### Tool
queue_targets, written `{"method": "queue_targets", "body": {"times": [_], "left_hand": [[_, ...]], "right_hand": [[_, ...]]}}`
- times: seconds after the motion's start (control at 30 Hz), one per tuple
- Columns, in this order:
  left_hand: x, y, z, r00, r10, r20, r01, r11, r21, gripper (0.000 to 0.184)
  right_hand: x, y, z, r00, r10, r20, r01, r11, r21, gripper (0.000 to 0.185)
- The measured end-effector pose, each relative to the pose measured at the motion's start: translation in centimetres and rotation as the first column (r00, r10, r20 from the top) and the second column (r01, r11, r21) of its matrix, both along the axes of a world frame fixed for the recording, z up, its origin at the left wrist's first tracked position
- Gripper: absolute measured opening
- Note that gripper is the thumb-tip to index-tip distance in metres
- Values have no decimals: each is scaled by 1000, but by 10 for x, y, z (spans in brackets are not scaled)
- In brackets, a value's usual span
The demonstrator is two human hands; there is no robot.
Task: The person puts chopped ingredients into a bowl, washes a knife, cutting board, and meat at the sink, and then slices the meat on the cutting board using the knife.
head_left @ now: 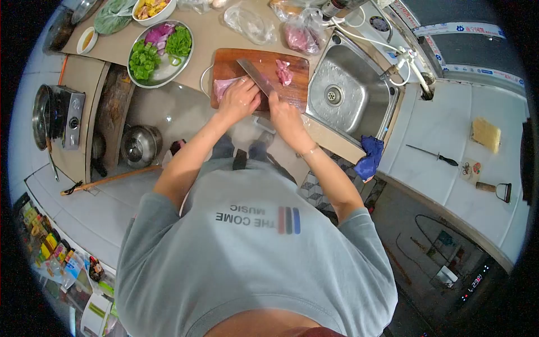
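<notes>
A brown wooden cutting board (pixel 222 62) lies on the counter beside the sink. My right hand (pixel 285 115) is wrapped round the handle of a wide-bladed knife (pixel 254 76), whose blade slants up and left across the board. On the board's left side my left hand (pixel 240 100) presses down with bent fingers on a piece of raw meat (pixel 222 87), against the blade. Cut pieces of meat (pixel 284 72) sit right of the blade. A round metal plate (pixel 168 71) to the left holds chopped green pepper (pixel 144 60) and purple onion (pixel 159 35).
A steel sink (pixel 351 78) with a faucet (pixel 393 72) is at the right. Behind the board lie plastic bags (pixel 250 23) and bagged meat (pixel 302 36). A yellow-filled bowl (pixel 151 11) and a small sauce bowl (pixel 86 41) stand at the back left. A blue cloth (pixel 369 159) hangs near the sink's front.
</notes>
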State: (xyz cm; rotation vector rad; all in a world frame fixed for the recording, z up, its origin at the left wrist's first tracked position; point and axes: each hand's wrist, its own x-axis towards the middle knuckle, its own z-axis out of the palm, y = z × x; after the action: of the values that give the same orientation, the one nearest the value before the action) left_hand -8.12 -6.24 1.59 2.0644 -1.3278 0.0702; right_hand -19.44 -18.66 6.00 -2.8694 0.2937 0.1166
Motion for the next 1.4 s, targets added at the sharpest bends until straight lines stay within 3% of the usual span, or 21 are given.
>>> {"method": "queue_targets", "body": {"times": [0.13, 0.2, 0.27, 0.33, 0.37, 0.5, 0.57, 0.7, 0.77, 0.97, 1.2, 1.4], "left_hand": [[-2, 3, -5, 999, -5, -33, 8, 996, 86, 29], [-2, 3, -3, 999, -18, -30, 17, 999, -42, 26], [-2, 3, -2, 999, -21, -35, 19, 998, -63, 28], [-3, 5, -3, 999, -21, -39, 18, 997, -80, 30], [-3, 6, -7, 999, 3, -36, -6, 997, -80, 34], [-3, 6, -14, 999, 28, 17, -26, 996, -87, 36], [-3, 5, -12, 999, 31, 19, -30, 998, -58, 35], [-3, 2, -6, 1000, 19, -14, -20, 1000, -14, 32], [-1, 2, -6, 1000, 15, -16, -15, 1000, -11, 32], [-1, 4, 1, 996, -55, -76, 54, 998, -17, 30], [1, 7, -11, 1000, -13, -8, 12, 997, -78, 29], [-2, 10, -6, 1000, 19, -8, -20, 997, -78, 30]], "right_hand": [[26, 7, -9, 997, -7, 80, 12, 998, -57, 25], [23, -5, -8, 997, -15, 78, 17, 1000, -17, 23], [17, -24, -12, 997, -16, 74, 15, 1000, 20, 22], [13, -41, -17, 941, -226, 250, 182, 965, 187, 12], [9, -47, -15, 942, -222, 254, 178, 967, 185, 12], [-20, -45, 18, 983, -126, 134, 101, 978, 183, 17], [-39, -35, 30, 999, 32, -39, -32, 999, 6, 19], [-52, -32, 14, 992, 123, -42, -125, 991, -45, 22], [-40, -24, 13, 996, 89, -31, -87, 995, 50, 25], [36, -7, -5, 991, 82, 108, -88, 995, 46, 28], [-4, -37, -3, 999, 35, 33, -37, 997, 69, 22], [-13, -49, 15, 984, -156, 88, 135, 968, 214, 19]]}}
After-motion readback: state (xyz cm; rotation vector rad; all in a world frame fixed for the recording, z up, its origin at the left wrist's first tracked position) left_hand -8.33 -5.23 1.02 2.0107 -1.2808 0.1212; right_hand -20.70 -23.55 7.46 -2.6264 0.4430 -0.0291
